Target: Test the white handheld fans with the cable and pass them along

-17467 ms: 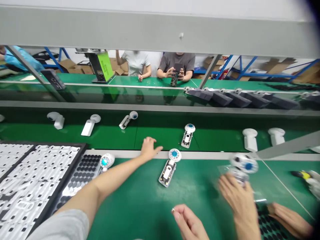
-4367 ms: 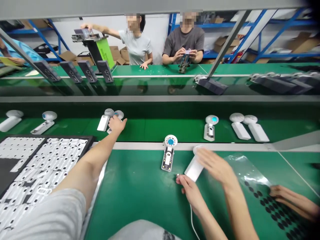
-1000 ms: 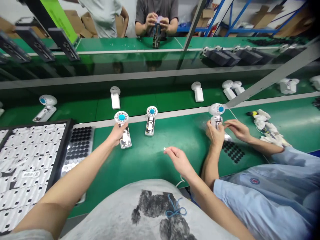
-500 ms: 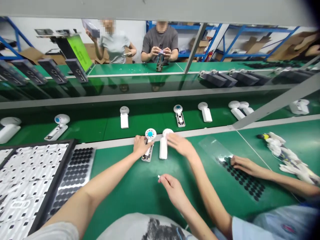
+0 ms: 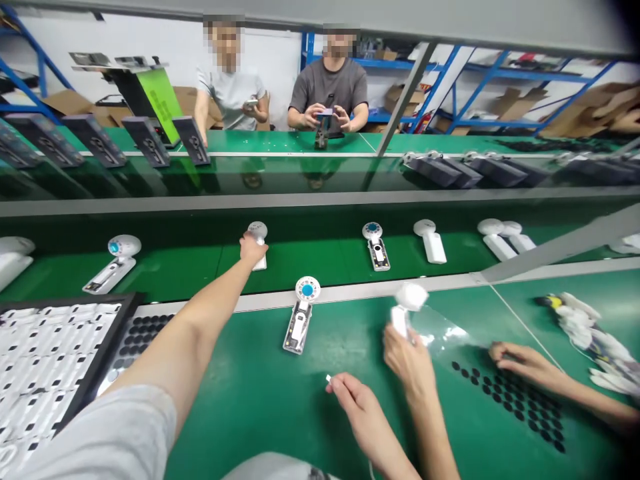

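Note:
My left hand (image 5: 253,251) reaches onto the far green strip and closes around the neck of a white handheld fan (image 5: 258,230), partly hiding it. My right hand (image 5: 356,399), low over the near bench, pinches a small white piece (image 5: 329,379) between thumb and fingertip; its kind is too small to tell. Between my hands and a little farther off lies an opened handheld fan (image 5: 299,327) with a blue centre and its inner parts exposed, untouched by either hand.
To the right, a co-worker's hand (image 5: 413,353) holds a blurred white fan (image 5: 411,297); their other hand (image 5: 523,368) is by a sheet of black discs (image 5: 520,403). More fans (image 5: 379,253) stand along the strip. A black-framed tray (image 5: 95,363) is at left, gloves (image 5: 580,333) at right.
My left hand has left the opened fan and moved forward and left onto a fan on the strip. A co-worker has lifted the neighbouring white fan away to the right.

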Demonstrator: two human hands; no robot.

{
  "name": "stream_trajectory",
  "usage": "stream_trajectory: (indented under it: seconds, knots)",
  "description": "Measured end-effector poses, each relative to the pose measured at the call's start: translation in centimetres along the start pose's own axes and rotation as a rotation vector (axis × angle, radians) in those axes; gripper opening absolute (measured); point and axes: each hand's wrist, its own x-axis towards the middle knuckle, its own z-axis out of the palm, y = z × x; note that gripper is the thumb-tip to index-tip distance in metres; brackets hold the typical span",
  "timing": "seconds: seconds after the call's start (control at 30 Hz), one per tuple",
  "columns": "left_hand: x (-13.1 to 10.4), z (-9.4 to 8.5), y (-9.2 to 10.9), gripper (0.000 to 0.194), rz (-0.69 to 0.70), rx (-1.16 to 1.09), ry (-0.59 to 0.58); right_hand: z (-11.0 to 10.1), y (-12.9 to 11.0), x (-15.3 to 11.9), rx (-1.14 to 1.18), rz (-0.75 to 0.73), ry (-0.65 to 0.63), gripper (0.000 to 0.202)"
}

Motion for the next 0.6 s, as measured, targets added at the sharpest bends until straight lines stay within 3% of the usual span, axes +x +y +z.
stream_trajectory:
  seconds: [0.13,0.23,0.33,0.47,0.6]
  knots:
    - [-3.7,-1.8,0.2,0.033,-0.116,-0.228,-0.277,1.2,-1.3,-2.4,0.111,0.146,0.048,0.036]
    - [-9.3,-3.3,-0.8,0.02,-0.234,-0.483,-0.501,1.0,-2.1,-2.4,0.161,0.157,0.067,0.034]
    - [-15.7,-3.9,-2.4,0.016,-0.506,-0.844,-0.686,1.0,-2.7,-2.5,0.184,0.12,0.054,0.033]
    - [-22.4,-4.0,-3.8,0.022,-0.681,-0.892,-0.787,1.4,-3.8,-3.5,0.186,0.029,0.028,0.03]
    - [-25.9,-4.4,-4.0,0.025,-0.694,-0.756,-0.789,1.4,-5.1,-4.6,0.118,-0.06,0.043,0.027]
